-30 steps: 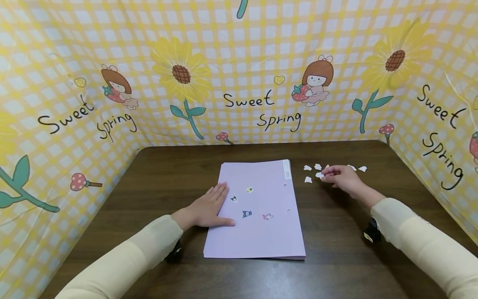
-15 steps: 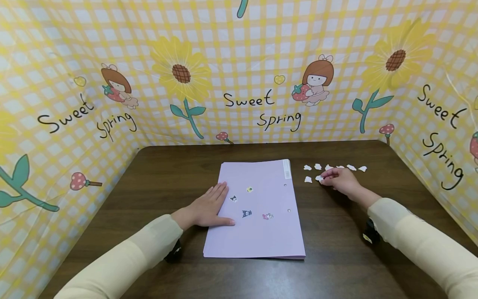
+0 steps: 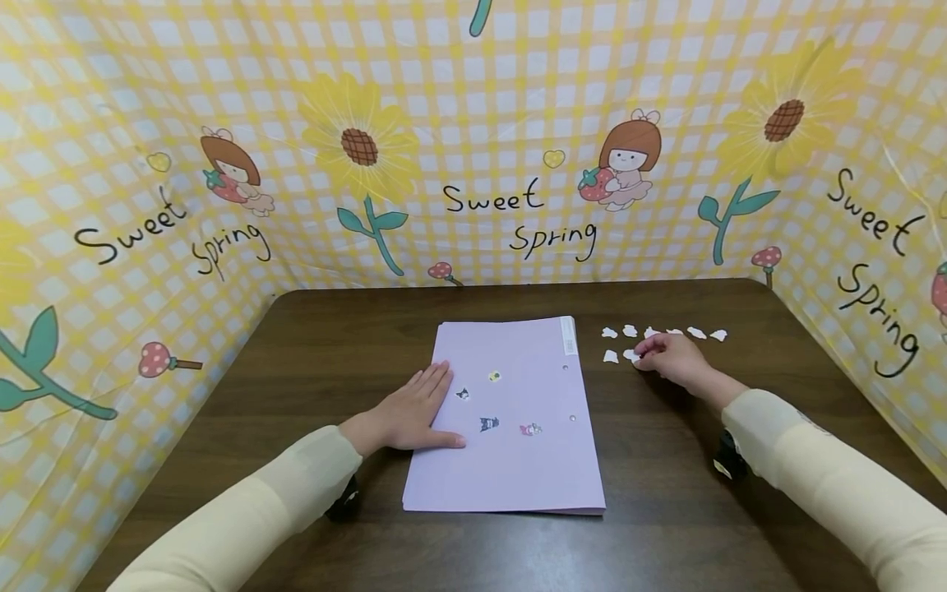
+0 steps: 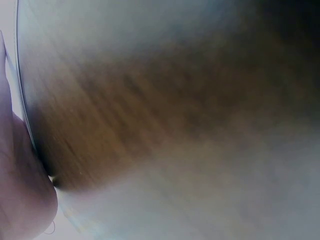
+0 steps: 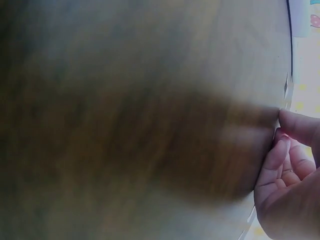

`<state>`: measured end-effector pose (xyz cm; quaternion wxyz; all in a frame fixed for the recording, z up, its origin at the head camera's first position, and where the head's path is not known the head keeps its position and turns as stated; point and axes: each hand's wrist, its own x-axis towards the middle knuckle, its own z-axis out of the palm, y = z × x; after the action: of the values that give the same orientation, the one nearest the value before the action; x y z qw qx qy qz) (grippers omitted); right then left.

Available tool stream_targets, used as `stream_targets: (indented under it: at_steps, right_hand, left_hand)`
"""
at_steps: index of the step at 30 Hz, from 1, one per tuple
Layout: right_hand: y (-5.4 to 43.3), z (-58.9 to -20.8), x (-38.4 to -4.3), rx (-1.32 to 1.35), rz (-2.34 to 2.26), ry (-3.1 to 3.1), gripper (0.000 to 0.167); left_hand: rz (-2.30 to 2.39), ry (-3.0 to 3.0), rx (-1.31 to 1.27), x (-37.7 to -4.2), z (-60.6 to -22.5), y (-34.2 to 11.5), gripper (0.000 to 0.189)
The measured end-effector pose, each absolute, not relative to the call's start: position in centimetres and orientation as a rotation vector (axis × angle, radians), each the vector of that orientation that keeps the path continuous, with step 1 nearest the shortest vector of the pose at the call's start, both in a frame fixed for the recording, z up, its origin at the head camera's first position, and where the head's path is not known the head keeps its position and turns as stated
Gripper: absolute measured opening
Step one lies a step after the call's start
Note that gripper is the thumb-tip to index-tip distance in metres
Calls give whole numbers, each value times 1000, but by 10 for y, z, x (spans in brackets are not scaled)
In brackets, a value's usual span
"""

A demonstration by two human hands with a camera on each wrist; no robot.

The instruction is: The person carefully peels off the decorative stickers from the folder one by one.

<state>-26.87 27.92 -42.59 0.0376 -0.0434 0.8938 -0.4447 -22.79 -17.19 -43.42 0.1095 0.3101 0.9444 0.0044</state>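
Note:
My left hand (image 3: 414,411) lies flat with spread thumb on the left edge of a lilac folder (image 3: 510,477). Several small cartoon stickers sit on its cover, among them a dark blue one (image 3: 489,424), a pink one (image 3: 530,429) and a yellow one (image 3: 495,376). To the folder's right, my right hand (image 3: 676,362) pinches the right edge of a small white cut-out sticker (image 3: 630,356) at the table surface. In the right wrist view, the thumb and curled fingers (image 5: 277,162) meet low at the table; the sticker itself is hardly visible there.
A row of white cut-outs (image 3: 696,333) lies behind my right hand, partly covered by it. Another white cut-out (image 3: 610,357) is left of the pinched one. The brown wooden table (image 3: 333,329) is bordered by a yellow checked cloth (image 3: 473,107).
My right hand has lowered slightly toward me with the white sticker, which now lies level with the cut-out beside it. More of the back row shows. The left hand is unmoved.

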Motion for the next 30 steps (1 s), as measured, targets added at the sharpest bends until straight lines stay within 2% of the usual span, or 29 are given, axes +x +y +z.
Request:
stream_targets:
  at_steps: [15,30]
  right_hand:
    - [280,-424,-268,-107,-1421,2658,33]
    - [283,-417,-266,-59,-1442,2575,35]
  left_hand:
    - [21,2769,916,-227,-432,-172,117]
    - [2,2762,882,-229,-433,-171,118]
